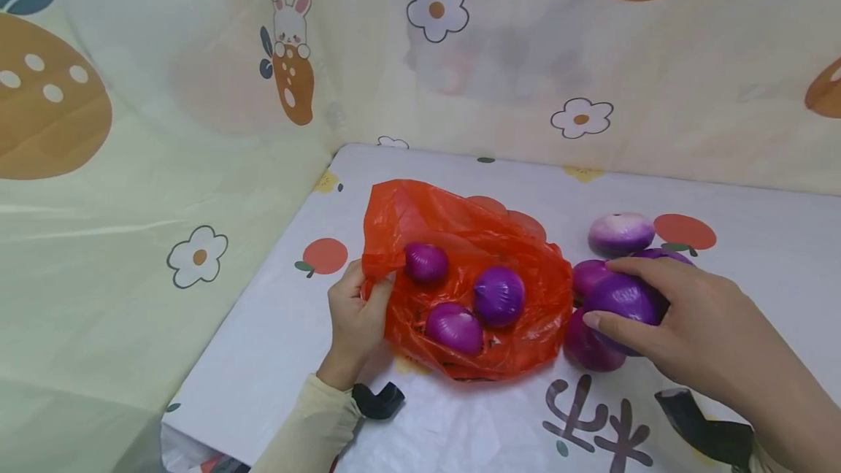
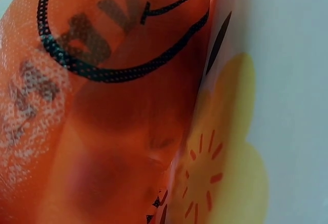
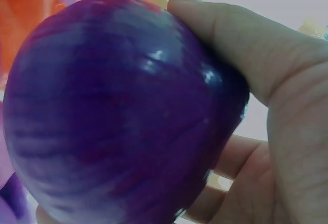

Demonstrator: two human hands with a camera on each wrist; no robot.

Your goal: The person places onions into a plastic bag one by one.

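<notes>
My left hand (image 1: 358,312) pinches the left edge of a red plastic bag (image 1: 525,352), which lies with its mouth spread. Inside the bag sit three purple onions, one of them a round onion (image 1: 499,296). In the left wrist view the bag's side (image 2: 113,116) with black print fills much of the picture; the hand is out of sight there. My right hand (image 1: 699,320) grips a dark purple onion (image 1: 624,301) between thumb and fingers, just right of the bag. The right wrist view shows this onion (image 3: 118,111) up close, the thumb (image 3: 220,29) along its side.
Beside and behind the held onion are several more onions, among them a pale-topped onion (image 1: 620,233) and a magenta onion (image 1: 591,345). A patterned white cloth (image 1: 460,429) covers the table. Patterned sheets (image 1: 499,79) hang behind and at left. Black straps (image 1: 377,401) cross both wrists.
</notes>
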